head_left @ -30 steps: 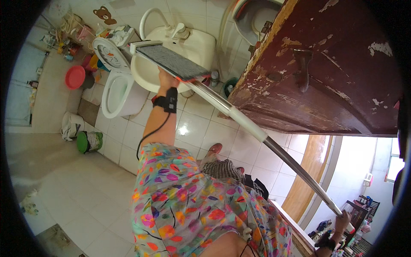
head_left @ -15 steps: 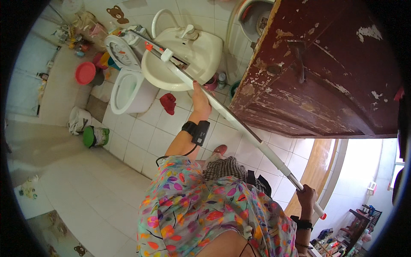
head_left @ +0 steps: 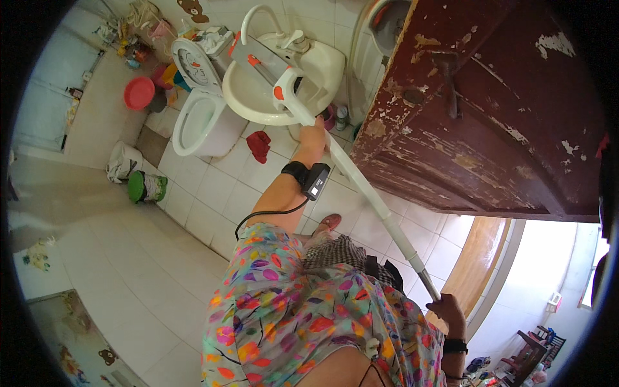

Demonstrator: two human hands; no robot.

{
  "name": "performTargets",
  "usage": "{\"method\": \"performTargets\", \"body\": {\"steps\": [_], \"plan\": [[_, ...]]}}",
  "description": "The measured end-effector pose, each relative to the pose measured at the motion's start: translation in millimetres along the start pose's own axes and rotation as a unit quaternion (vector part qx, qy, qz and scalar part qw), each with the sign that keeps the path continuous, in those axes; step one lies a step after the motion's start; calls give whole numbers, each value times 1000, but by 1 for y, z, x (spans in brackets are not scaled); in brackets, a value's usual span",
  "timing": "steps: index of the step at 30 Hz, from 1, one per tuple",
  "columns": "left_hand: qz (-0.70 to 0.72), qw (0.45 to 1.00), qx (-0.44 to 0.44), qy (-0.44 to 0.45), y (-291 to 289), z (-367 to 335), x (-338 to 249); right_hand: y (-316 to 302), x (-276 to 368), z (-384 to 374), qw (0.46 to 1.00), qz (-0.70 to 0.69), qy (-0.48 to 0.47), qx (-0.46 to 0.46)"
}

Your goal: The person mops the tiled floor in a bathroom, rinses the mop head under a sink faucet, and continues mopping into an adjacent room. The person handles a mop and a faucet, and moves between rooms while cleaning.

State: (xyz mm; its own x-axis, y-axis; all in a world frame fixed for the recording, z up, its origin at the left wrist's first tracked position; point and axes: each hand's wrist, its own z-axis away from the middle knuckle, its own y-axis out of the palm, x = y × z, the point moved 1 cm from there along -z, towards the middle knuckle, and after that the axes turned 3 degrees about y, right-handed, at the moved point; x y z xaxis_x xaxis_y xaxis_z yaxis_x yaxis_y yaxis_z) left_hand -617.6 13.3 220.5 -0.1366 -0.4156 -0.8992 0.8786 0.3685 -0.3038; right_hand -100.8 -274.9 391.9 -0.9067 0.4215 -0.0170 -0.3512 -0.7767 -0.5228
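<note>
1. Holding the flat mop (head_left: 371, 191) with both hands, we have it slanting from the sink (head_left: 258, 117), at the upper middle, down to the lower right.
2. Our left arm is stretched forward, and the left hand (head_left: 312, 138) is closed around the pole just below the white joint (head_left: 290, 97). The thumb is visible; the fingers behind the pole are hidden, so we cannot tell how firm the hold is.
3. Our right arm is bent near our side. The right hand (head_left: 449, 309) is curled around the metal part of the pole, with its back partly toward us and no wide gap in the grip.
4. The flat head of the mop is over the sink, near the tap (head_left: 296, 42); we cannot tell whether it touches the sink.
5. On our right, the worn brown door (head_left: 516, 122) takes much space, and the pole passes near its lower edge.
6. On our left, beside the sink, is the toilet (head_left: 193, 122), with its lid raised.
7. A red cloth (head_left: 258, 147) lies on the tiled floor (head_left: 206, 187), to the left of our left hand.
8. Farther left we see a green-lidded bucket (head_left: 137, 186) and a pink basin (head_left: 138, 93).
</note>
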Motion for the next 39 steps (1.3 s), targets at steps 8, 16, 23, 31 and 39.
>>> {"method": "performTargets", "body": {"steps": [8, 16, 23, 31, 39], "plan": [[59, 991, 7, -121, 15, -8, -1, -13, 22, 49, 1000, -9, 19, -20], [279, 938, 91, -182, 3, 66, -31, -28, -13, 75, 975, 73, 23, -208], [452, 868, 86, -186, -12, 159, -39, -53, -82, 79, 936, 146, -39, -317], [641, 721, -28, -263, -43, 229, 12, -103, -75, 70, 862, 234, -119, -434], [680, 619, 15, -392, -39, 229, 156, -56, 103, 48, 858, 348, -222, -305]]}}
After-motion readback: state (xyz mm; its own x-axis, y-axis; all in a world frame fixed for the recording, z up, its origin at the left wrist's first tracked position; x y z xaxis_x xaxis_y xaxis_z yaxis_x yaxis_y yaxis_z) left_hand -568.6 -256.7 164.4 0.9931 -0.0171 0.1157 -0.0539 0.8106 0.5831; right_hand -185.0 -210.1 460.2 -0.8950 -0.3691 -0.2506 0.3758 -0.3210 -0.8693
